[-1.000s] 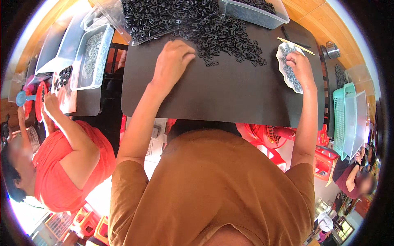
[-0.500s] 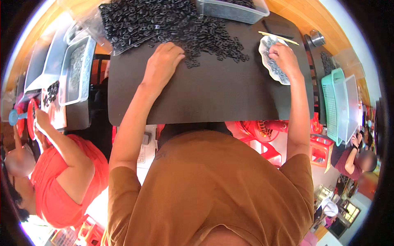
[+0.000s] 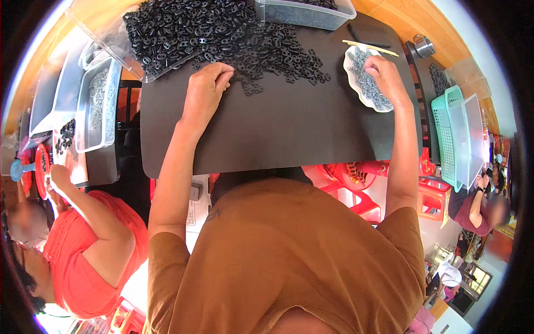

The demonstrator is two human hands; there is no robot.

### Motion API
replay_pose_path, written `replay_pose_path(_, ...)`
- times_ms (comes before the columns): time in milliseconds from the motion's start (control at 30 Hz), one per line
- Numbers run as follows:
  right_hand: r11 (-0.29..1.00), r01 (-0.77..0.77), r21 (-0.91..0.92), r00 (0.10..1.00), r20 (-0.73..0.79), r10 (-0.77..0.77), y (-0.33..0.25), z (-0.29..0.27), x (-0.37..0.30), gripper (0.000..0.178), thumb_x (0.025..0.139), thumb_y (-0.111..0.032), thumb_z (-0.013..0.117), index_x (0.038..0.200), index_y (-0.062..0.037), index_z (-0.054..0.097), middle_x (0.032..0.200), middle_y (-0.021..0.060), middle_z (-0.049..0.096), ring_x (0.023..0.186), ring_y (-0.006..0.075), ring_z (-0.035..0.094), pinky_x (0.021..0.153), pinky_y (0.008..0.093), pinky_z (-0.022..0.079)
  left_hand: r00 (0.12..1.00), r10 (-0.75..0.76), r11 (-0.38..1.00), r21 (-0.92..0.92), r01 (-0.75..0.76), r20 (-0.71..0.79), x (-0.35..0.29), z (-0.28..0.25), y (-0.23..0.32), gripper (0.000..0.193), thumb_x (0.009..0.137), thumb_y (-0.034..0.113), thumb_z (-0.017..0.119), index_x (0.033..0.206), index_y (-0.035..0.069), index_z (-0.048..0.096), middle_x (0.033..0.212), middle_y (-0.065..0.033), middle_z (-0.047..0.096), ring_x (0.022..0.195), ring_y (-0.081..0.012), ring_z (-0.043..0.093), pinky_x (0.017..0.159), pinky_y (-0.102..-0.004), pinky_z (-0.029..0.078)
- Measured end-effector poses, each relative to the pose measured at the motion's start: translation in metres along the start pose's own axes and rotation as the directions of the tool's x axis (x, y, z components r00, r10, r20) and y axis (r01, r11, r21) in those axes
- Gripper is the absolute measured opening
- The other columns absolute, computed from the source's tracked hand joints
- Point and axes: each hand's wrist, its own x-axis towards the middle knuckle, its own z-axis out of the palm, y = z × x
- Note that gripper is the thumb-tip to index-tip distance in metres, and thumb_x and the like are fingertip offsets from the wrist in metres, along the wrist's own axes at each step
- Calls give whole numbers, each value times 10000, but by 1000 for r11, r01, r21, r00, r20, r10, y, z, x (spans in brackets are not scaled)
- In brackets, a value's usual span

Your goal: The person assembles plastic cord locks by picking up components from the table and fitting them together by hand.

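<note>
Dark matting (image 3: 278,133) covers the worktop; along its far edge a heap of black plastic links (image 3: 222,33) is touched by the left hand (image 3: 204,92), fingers curled together. Near the right edge, the right hand (image 3: 387,79) is pinched into a white dish (image 3: 356,83) of small metal pieces, which could be tipped by a careless pull.

1 black mat (image 3: 289,131), 1 white dish (image 3: 364,83), 2 clear tubs (image 3: 97,106), 1 green basket (image 3: 445,139)

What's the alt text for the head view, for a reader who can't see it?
Seen from above, a person in a brown shirt works at a dark mat: the left hand rests at the edge of a heap of small black parts, the right hand reaches into a white dish of small metal pieces. A person in red works at left.
</note>
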Motion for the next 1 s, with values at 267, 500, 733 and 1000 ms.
replay_pose_path(267, 864, -60, 499, 993, -62, 105, -45, 20, 7, 18, 923, -18, 604, 915, -30, 593, 798, -23, 599, 749, 55, 561, 670, 222, 455, 973, -200, 916, -331, 228, 119, 2, -2, -3, 209, 907, 74, 669, 1101, -2, 660, 900, -12, 665, 825, -95, 627, 757, -235, 507)
replay_pose_path(500, 432, 82, 898, 989, -19, -149, -172, 76, 24, 76, 906, -83, 655, 965, -35, 654, 839, -7, 652, 717, 65, 601, 652, 215, 494, 933, -265, 571, -740, 355, 243, 2, 6, -3, 162, 913, 70, 674, 1074, 52, 664, 937, -17, 669, 867, -116, 653, 773, -237, 521)
replay_pose_path(733, 324, 28, 946, 983, 32, -179, -209, 99, 36, 38, 907, -57, 652, 935, -35, 639, 828, -11, 642, 745, 54, 596, 663, 215, 493, 947, -226, 518, -796, 314, 227, -1, 4, -8, 207, 879, 42, 692, 1083, 15, 667, 945, -51, 683, 847, -117, 642, 745, -234, 502)
replay_pose_path(1000, 331, 90, 939, 986, -37, -163, -211, 100, 36, 73, 874, -32, 694, 920, -42, 638, 838, -23, 640, 757, 36, 580, 669, 196, 478, 955, -173, 548, -782, 297, 241, -2, 3, -5, 191, 894, 32, 677, 1085, 46, 673, 908, -7, 658, 838, -84, 618, 768, -219, 489)
